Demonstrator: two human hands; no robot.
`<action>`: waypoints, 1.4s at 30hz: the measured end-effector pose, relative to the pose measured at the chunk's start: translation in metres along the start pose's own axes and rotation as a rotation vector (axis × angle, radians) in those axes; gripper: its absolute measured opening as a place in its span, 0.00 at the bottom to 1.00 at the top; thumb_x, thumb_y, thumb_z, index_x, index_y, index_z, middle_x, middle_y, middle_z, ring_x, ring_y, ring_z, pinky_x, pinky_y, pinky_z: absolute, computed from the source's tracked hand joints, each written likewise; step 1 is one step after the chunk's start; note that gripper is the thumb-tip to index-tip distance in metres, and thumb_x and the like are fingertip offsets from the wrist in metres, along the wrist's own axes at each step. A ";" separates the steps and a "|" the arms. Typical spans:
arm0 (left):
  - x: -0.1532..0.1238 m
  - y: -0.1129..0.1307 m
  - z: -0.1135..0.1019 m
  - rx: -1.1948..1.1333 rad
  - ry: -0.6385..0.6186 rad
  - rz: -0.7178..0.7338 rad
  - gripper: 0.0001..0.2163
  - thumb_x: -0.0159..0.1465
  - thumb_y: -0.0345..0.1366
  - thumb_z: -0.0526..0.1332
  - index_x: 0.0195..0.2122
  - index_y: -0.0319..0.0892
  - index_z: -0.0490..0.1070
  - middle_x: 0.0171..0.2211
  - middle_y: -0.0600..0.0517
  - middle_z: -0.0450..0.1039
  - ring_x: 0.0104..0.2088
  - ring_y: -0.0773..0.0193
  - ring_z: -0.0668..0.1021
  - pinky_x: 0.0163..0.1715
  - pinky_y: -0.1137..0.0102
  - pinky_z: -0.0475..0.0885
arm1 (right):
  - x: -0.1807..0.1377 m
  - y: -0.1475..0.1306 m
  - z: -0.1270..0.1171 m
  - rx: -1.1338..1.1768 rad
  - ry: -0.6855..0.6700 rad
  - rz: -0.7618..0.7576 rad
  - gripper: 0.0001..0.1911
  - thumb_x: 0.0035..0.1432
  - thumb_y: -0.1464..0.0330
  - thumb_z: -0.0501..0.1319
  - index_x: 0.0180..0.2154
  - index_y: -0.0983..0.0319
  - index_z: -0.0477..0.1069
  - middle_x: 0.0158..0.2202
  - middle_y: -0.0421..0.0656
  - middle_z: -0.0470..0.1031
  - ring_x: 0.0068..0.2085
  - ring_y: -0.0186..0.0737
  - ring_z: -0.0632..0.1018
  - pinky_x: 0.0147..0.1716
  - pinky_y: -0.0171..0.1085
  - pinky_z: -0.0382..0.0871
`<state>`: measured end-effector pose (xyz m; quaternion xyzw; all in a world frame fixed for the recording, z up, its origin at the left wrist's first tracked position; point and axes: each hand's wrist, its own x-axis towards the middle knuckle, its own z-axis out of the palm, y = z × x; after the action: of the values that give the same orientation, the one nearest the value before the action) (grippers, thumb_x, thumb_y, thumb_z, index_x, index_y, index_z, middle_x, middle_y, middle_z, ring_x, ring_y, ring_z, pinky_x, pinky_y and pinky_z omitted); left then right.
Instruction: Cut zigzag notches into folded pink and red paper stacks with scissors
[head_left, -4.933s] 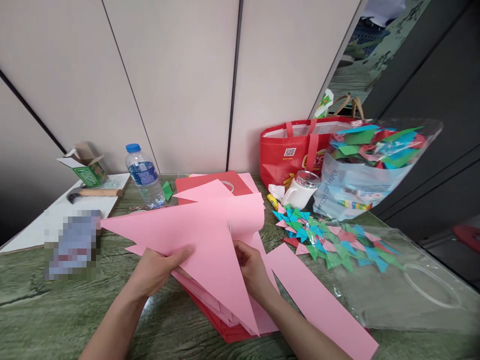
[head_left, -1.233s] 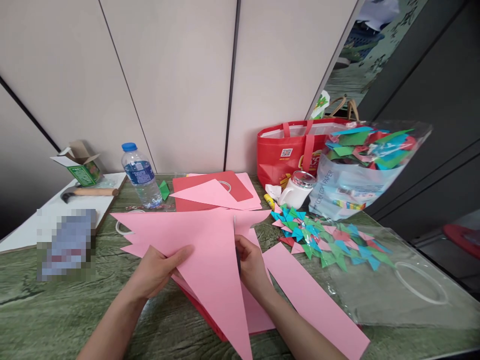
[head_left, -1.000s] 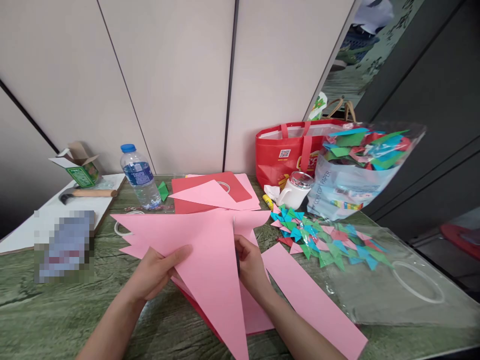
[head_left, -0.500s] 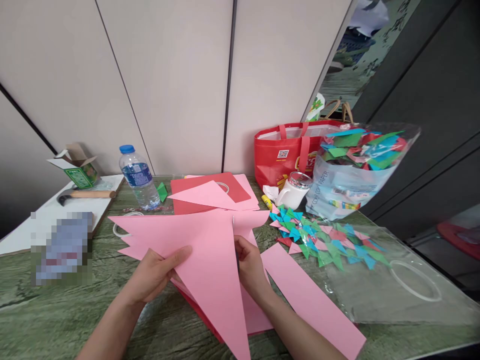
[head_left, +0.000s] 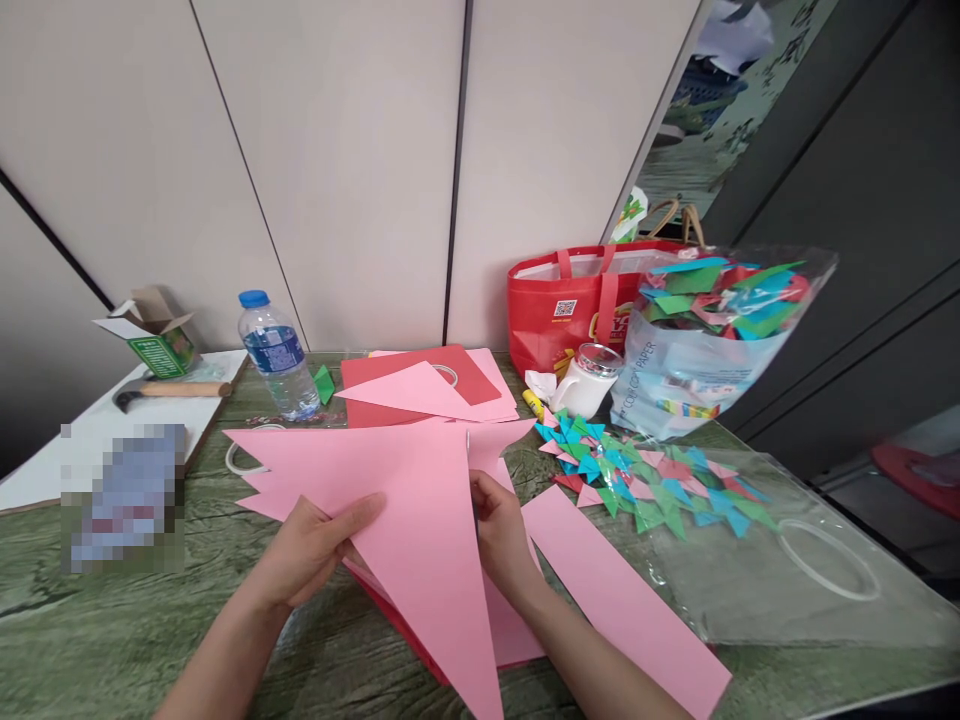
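Note:
Pink paper with pointed corners is pinched at its left part by my left hand, the thumb on top and fingers beneath. My right hand is closed around scissors whose handles are mostly hidden behind the paper. A thin strip of the scissors' blade shows at a slit near the paper's top right, where a narrow flap curls away. Below the held paper lie more pink sheets and a red sheet. Right of my right hand is a loose pink strip.
Behind are stacked red and pink sheets, a water bottle and a white mug. Folded paper pieces lie right, near a clear plastic bag, a filled bag and a red tote. A hammer-like tool lies left.
The paper's left tip and its right flap have shifted slightly, and the flap curls a little more. Both hands stay almost in place.

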<state>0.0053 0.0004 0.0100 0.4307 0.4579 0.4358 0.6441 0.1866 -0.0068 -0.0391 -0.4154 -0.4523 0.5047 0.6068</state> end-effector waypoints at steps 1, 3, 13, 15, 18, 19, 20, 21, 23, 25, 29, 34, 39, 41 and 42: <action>0.000 0.000 0.001 -0.001 -0.006 -0.001 0.15 0.47 0.38 0.68 0.35 0.39 0.73 0.33 0.47 0.79 0.28 0.58 0.78 0.24 0.70 0.74 | 0.000 -0.001 0.000 -0.010 0.008 -0.009 0.16 0.38 0.80 0.56 0.33 0.63 0.71 0.27 0.39 0.76 0.28 0.36 0.75 0.27 0.32 0.68; -0.001 0.000 0.002 -0.007 -0.011 0.003 0.15 0.47 0.38 0.69 0.35 0.39 0.73 0.34 0.46 0.79 0.29 0.58 0.78 0.25 0.69 0.74 | 0.001 -0.003 0.000 -0.035 0.025 -0.022 0.17 0.38 0.80 0.56 0.33 0.64 0.70 0.29 0.40 0.77 0.30 0.37 0.76 0.28 0.32 0.69; -0.001 -0.003 0.000 0.015 -0.029 0.019 0.17 0.49 0.37 0.67 0.41 0.41 0.72 0.38 0.47 0.78 0.33 0.56 0.79 0.28 0.68 0.75 | 0.001 -0.003 -0.001 -0.059 0.038 -0.038 0.16 0.38 0.78 0.57 0.33 0.63 0.70 0.30 0.42 0.77 0.31 0.38 0.76 0.29 0.33 0.70; -0.001 -0.003 0.000 0.028 -0.018 0.025 0.20 0.48 0.38 0.68 0.43 0.42 0.72 0.38 0.46 0.78 0.33 0.55 0.79 0.28 0.68 0.75 | 0.001 -0.002 -0.001 -0.067 0.041 -0.039 0.15 0.39 0.78 0.57 0.33 0.63 0.70 0.30 0.42 0.77 0.31 0.39 0.76 0.29 0.34 0.71; 0.000 -0.003 0.000 0.027 -0.013 0.026 0.20 0.48 0.38 0.68 0.43 0.41 0.72 0.38 0.45 0.78 0.33 0.54 0.79 0.28 0.67 0.75 | 0.002 -0.003 -0.001 -0.088 0.043 -0.043 0.14 0.39 0.77 0.57 0.33 0.63 0.71 0.30 0.41 0.77 0.31 0.38 0.76 0.29 0.34 0.71; 0.000 -0.003 -0.001 0.022 -0.016 0.025 0.19 0.48 0.38 0.68 0.42 0.41 0.72 0.38 0.45 0.78 0.33 0.55 0.79 0.28 0.67 0.75 | 0.002 -0.003 -0.001 -0.091 0.042 -0.041 0.14 0.39 0.77 0.57 0.33 0.63 0.71 0.30 0.41 0.77 0.30 0.38 0.76 0.28 0.33 0.70; 0.000 -0.003 -0.001 0.016 -0.018 0.024 0.18 0.48 0.37 0.68 0.40 0.41 0.73 0.38 0.45 0.78 0.33 0.55 0.79 0.28 0.67 0.75 | 0.001 -0.003 -0.001 -0.087 0.041 -0.036 0.14 0.39 0.77 0.57 0.32 0.63 0.71 0.29 0.41 0.77 0.30 0.38 0.76 0.28 0.33 0.70; 0.000 -0.003 -0.001 0.012 -0.020 0.024 0.16 0.48 0.37 0.68 0.39 0.41 0.73 0.38 0.46 0.78 0.32 0.55 0.79 0.28 0.68 0.75 | 0.001 -0.004 -0.001 -0.077 0.039 -0.030 0.14 0.39 0.77 0.57 0.32 0.63 0.70 0.29 0.41 0.77 0.29 0.37 0.76 0.28 0.33 0.70; 0.001 -0.003 -0.001 0.007 -0.020 0.025 0.15 0.49 0.37 0.68 0.38 0.40 0.73 0.38 0.46 0.78 0.32 0.57 0.79 0.28 0.68 0.75 | 0.001 -0.004 -0.001 -0.049 0.037 -0.017 0.13 0.38 0.77 0.57 0.31 0.63 0.70 0.27 0.40 0.76 0.28 0.37 0.75 0.27 0.33 0.69; 0.000 -0.003 -0.001 0.001 -0.025 0.024 0.15 0.49 0.36 0.67 0.38 0.41 0.73 0.37 0.46 0.78 0.32 0.57 0.79 0.28 0.69 0.75 | 0.001 -0.004 -0.001 -0.033 0.037 -0.005 0.12 0.39 0.77 0.57 0.30 0.63 0.70 0.26 0.39 0.75 0.27 0.36 0.74 0.25 0.32 0.68; 0.001 -0.002 -0.001 0.003 -0.030 0.026 0.17 0.49 0.36 0.67 0.40 0.40 0.72 0.36 0.46 0.78 0.32 0.56 0.79 0.28 0.68 0.75 | 0.001 -0.002 -0.001 -0.050 0.057 0.012 0.07 0.39 0.75 0.57 0.27 0.62 0.69 0.19 0.35 0.70 0.21 0.32 0.69 0.18 0.29 0.62; 0.006 0.005 -0.009 0.005 0.071 0.097 0.17 0.48 0.35 0.68 0.40 0.38 0.72 0.36 0.45 0.78 0.36 0.54 0.79 0.31 0.68 0.76 | 0.004 0.002 -0.002 -0.019 0.143 -0.051 0.06 0.46 0.69 0.59 0.31 0.62 0.66 0.16 0.33 0.64 0.18 0.30 0.67 0.18 0.30 0.62; 0.004 0.010 -0.028 0.010 0.186 0.086 0.20 0.45 0.35 0.70 0.39 0.38 0.70 0.29 0.48 0.79 0.22 0.60 0.78 0.18 0.69 0.76 | 0.025 -0.008 -0.031 -0.568 0.367 -0.116 0.10 0.57 0.63 0.52 0.38 0.61 0.63 0.29 0.42 0.74 0.30 0.37 0.77 0.28 0.35 0.69; 0.000 0.006 -0.033 0.003 0.183 0.029 0.18 0.46 0.35 0.69 0.38 0.37 0.70 0.26 0.49 0.78 0.20 0.62 0.77 0.17 0.70 0.76 | 0.036 -0.014 -0.049 -0.727 0.357 -0.048 0.09 0.53 0.66 0.57 0.37 0.62 0.65 0.31 0.44 0.75 0.33 0.42 0.77 0.30 0.37 0.68; -0.003 0.002 -0.035 0.000 0.186 0.013 0.17 0.47 0.35 0.69 0.37 0.37 0.70 0.26 0.49 0.78 0.20 0.62 0.77 0.17 0.70 0.76 | 0.042 -0.016 -0.057 -0.801 0.366 -0.016 0.09 0.51 0.68 0.59 0.37 0.63 0.66 0.31 0.46 0.75 0.36 0.45 0.77 0.33 0.39 0.67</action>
<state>-0.0290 0.0039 0.0056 0.3913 0.5129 0.4782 0.5959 0.2486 0.0300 -0.0327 -0.6968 -0.5006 0.2028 0.4720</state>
